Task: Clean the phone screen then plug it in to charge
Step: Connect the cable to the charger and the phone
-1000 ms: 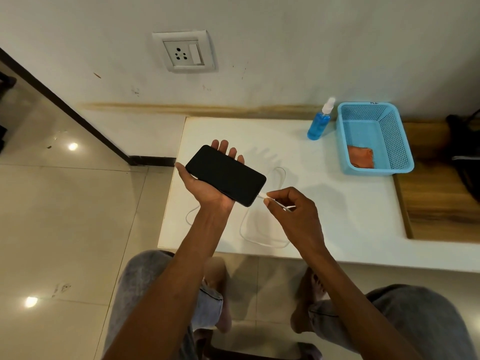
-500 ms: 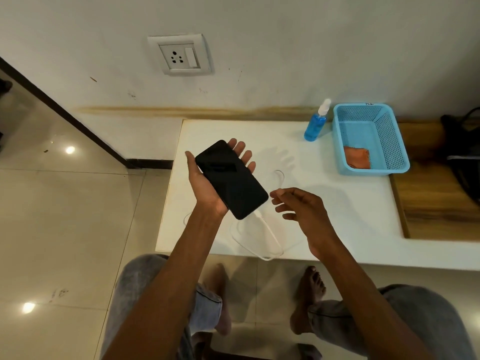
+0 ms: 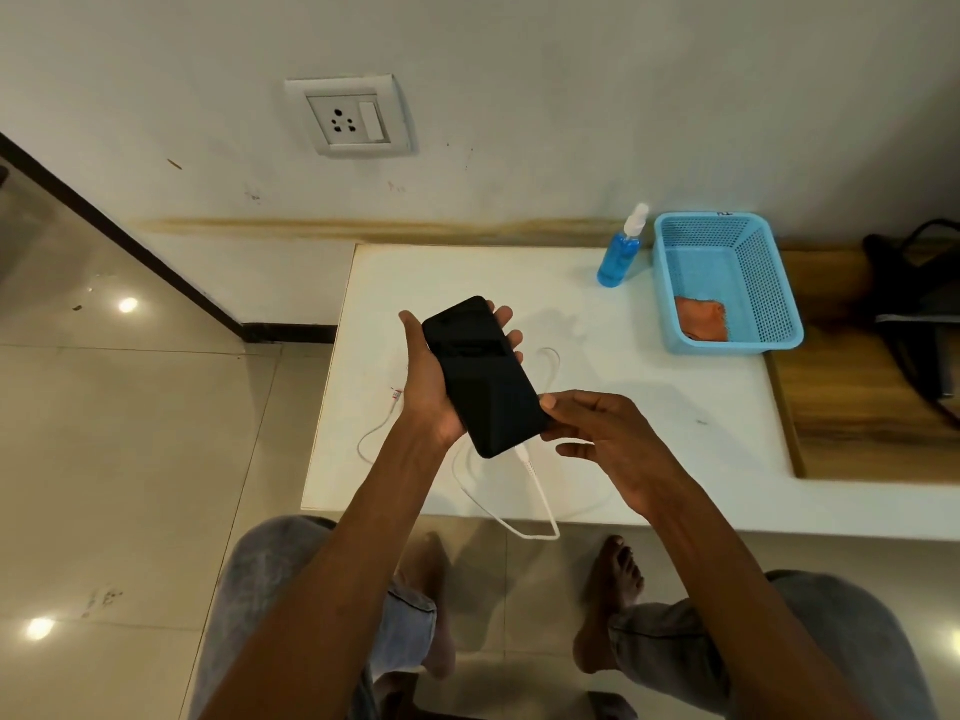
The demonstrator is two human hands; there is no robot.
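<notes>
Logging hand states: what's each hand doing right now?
Left hand: closed around the phone.
Right hand: open, fingertips touching the phone's edge.

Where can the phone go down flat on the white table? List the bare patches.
Bare: the table right of the right hand, below the basket; also the far strip left of the spray bottle. Crowded: the cable loops at the near edge.

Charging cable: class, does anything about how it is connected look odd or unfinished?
Yes. The white cable is plugged into the phone, but its other end lies loose on the white table. The wall socket holds no plug, so the phone seemingly cannot charge.
</notes>
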